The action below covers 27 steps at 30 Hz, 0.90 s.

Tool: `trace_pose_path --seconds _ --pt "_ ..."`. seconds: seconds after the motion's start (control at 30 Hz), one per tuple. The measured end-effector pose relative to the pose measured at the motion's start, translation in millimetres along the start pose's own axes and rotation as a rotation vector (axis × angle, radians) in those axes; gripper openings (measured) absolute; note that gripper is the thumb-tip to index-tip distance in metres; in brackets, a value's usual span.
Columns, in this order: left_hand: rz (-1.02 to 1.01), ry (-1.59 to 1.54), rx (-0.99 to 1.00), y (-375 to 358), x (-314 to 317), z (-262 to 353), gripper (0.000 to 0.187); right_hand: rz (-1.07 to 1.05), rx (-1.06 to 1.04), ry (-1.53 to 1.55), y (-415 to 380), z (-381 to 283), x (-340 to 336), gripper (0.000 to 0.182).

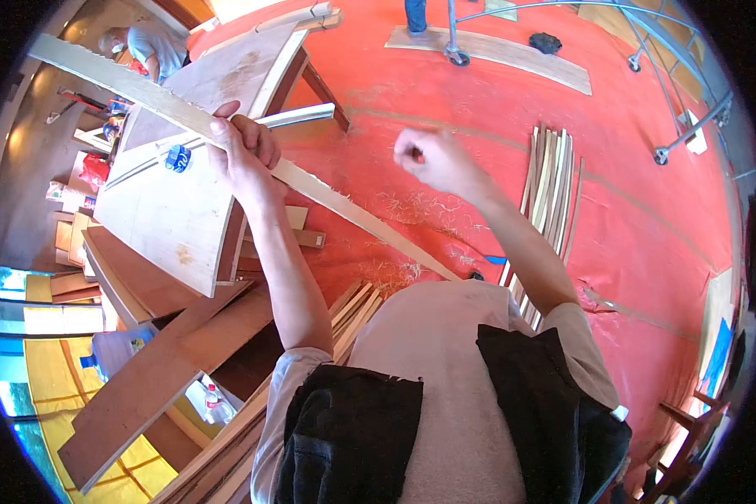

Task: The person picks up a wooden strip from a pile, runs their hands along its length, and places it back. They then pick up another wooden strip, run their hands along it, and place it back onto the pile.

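A long pale wooden strip (344, 206) with a rough, splintered edge runs diagonally from the upper left down to the red floor near the body. My left hand (245, 151) is wrapped round it at about its middle, beside the corner of a plywood-topped table (164, 227). To the right, my right hand (433, 160) is raised over the floor, apart from the strip. Its fingers are curled into a ring, and whether anything small is between them cannot be made out.
Wood shavings lie on the red floor covering (412, 202). A bundle of thin strips (548, 185) rests at right, with a wheeled metal scaffold (664, 92) beyond. Brown boards (168, 353) lean at lower left. One person (155, 50) bends behind the table; another's leg (416, 15) shows at top.
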<state>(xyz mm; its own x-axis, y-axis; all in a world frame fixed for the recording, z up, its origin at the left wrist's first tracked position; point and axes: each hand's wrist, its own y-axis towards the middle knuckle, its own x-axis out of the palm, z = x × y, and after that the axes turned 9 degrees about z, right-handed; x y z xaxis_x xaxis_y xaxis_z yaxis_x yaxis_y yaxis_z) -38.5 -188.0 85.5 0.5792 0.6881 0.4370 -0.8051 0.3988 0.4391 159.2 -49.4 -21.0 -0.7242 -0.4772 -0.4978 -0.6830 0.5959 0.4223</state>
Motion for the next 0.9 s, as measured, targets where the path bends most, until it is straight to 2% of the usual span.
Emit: trace_pose_path --seconds 0.1,0.23,0.33,0.53,0.73,0.83,0.9 --pt "-0.035 -0.039 0.019 1.9 6.8 4.3 0.034 -0.184 -0.104 0.009 -26.9 34.0 23.6 0.012" --pt "-0.047 -0.032 0.054 4.6 16.8 6.0 0.033 -0.294 -0.054 0.192 -48.4 34.6 43.3 0.016" --pt "-0.04 -0.026 0.071 8.1 25.6 5.7 0.033 -0.297 -0.142 0.089 -49.9 36.7 53.6 0.016" --pt "-0.076 -0.035 0.061 5.5 23.5 5.2 0.035 -0.186 -0.121 0.065 -53.8 27.0 65.2 0.011" --pt "-0.055 -0.012 0.031 3.5 21.4 0.3 0.036 -0.234 -0.15 0.045 -52.1 28.1 69.9 0.01" --pt "-0.062 -0.021 0.021 5.0 17.3 -0.8 0.036 -0.24 -0.138 -0.004 -48.7 25.8 70.5 0.012" --pt "-0.074 -0.031 0.014 6.5 13.0 -1.8 0.035 -0.159 -0.051 0.031 -41.2 31.4 68.0 0.014"
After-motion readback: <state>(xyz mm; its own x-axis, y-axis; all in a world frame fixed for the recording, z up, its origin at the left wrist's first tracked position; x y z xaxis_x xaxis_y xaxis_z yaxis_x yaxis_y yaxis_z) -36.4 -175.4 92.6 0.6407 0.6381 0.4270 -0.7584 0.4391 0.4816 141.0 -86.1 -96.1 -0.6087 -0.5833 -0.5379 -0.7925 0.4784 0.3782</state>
